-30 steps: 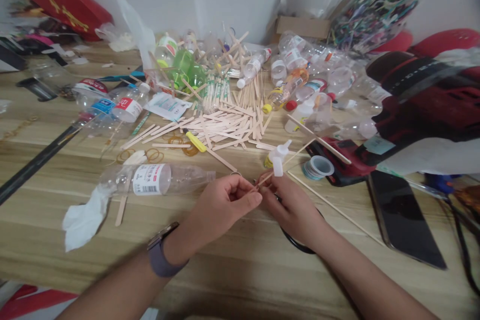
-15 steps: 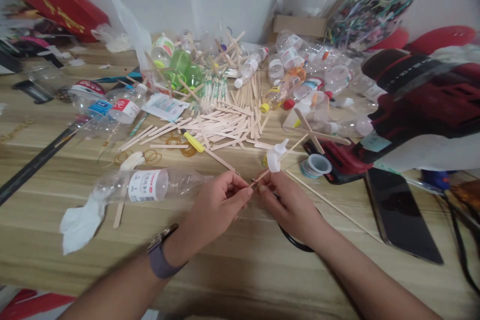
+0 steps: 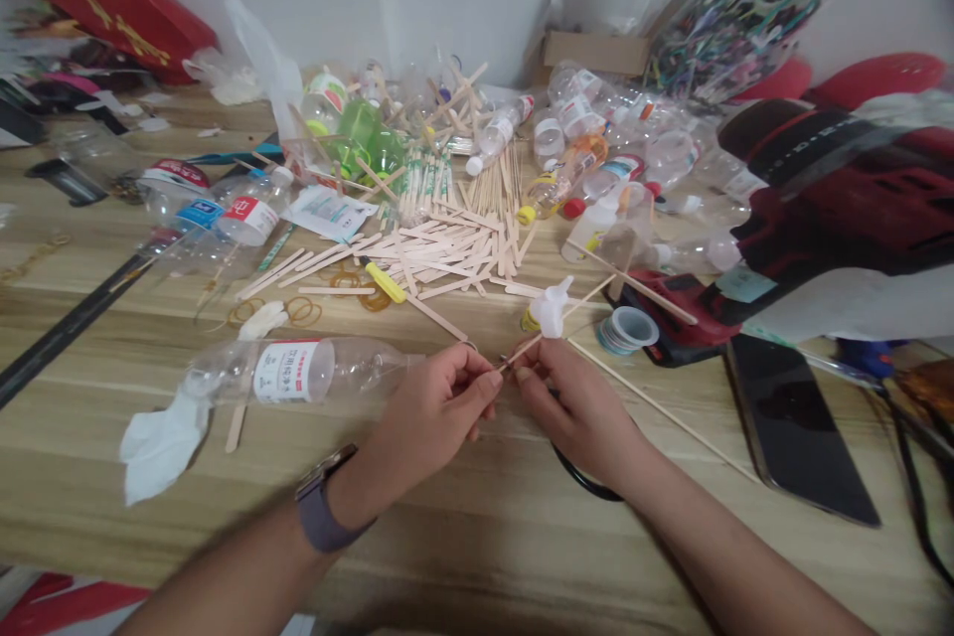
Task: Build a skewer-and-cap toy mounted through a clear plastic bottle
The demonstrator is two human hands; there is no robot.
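A thin wooden skewer [image 3: 588, 300] slants up and right from my fingers, and at its far end are crossed flat craft sticks [image 3: 656, 292]. My left hand [image 3: 439, 393] is closed, pinching the skewer's near end between thumb and forefinger. Just to the right, my right hand [image 3: 570, 402] is closed around the skewer too. A small dark metallic tip shows between the hands; what it belongs to is hidden. Under my right hand lies a black curved loop [image 3: 585, 485]. A clear plastic bottle [image 3: 358, 365] lies on its side, its neck by my left hand.
A pile of craft sticks [image 3: 439, 253] and a yellow-handled tool [image 3: 384, 280] lie ahead. Plastic bottles [image 3: 577, 109] crowd the back. At right are a red-black power drill [image 3: 842, 189], a tape roll [image 3: 627, 330] and a phone [image 3: 801, 427]. A white-nozzled glue bottle [image 3: 552, 308] stands nearby.
The crossed craft sticks at the skewer's end have turned to a different angle. Both hands stay in nearly the same place, still pinching the skewer.
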